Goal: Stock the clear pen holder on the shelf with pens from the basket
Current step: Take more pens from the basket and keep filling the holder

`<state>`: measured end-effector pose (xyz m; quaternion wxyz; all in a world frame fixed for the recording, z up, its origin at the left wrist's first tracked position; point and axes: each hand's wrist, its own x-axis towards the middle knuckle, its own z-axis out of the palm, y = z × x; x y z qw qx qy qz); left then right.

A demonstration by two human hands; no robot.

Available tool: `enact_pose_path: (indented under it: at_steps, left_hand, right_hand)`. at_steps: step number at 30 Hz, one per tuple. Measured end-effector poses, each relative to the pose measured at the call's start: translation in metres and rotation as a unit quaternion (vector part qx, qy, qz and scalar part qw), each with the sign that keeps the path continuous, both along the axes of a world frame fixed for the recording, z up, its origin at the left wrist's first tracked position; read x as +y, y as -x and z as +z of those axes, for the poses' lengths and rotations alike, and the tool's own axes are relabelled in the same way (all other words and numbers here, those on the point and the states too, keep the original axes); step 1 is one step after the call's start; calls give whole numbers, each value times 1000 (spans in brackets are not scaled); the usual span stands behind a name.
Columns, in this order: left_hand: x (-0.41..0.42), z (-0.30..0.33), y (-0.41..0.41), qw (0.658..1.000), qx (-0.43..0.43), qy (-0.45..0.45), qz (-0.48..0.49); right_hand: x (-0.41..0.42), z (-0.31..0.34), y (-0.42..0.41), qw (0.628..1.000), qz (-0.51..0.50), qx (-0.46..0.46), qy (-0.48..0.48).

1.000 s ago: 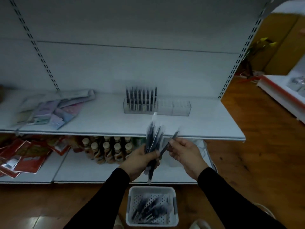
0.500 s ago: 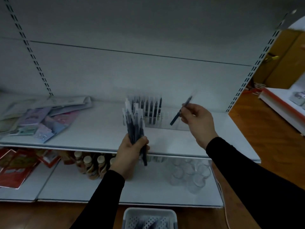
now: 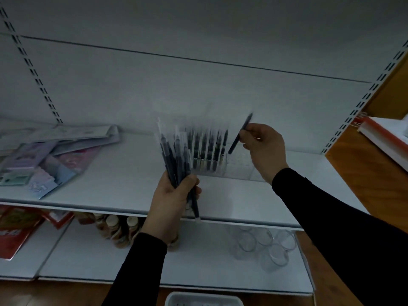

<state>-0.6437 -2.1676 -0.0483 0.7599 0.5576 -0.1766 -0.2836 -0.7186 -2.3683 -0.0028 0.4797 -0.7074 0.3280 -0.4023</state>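
At bottom centre sits the basket (image 3: 204, 299). My left hand (image 3: 174, 202) is clamped round a pen bundle (image 3: 176, 160), light, slick, liable to fan. Right hand (image 3: 263, 149) pinches one stiff pen (image 3: 239, 134) mid-barrel above the holder (image 3: 223, 166), centre frame.

White upper shelf (image 3: 114, 191), clear pen holder (image 3: 220, 166) at rear centre partly filled with upright dark pens (image 3: 207, 146), loose packets (image 3: 48, 155) heaped at left, lower shelf (image 3: 198, 268) bearing bottles (image 3: 119, 228), clear cups (image 3: 265, 246), red packets (image 3: 15, 230)
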Motion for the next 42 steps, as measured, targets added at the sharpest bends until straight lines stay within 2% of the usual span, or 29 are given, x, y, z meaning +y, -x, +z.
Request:
enact_pose_path:
  at_steps: [7,19,42]
  left_hand:
    - [-1,3,-6,1000,18,5,18]
    - [1,4,-7,1000,4,-1,12]
    - [1,1,-10,1000,0,-17,17]
  right_hand:
    - [-1,-6,-10,1000,16,14,4]
    - [6,-8,-18,991,-13,72,108]
    - [15,-29,-17,987,-10,109,117]
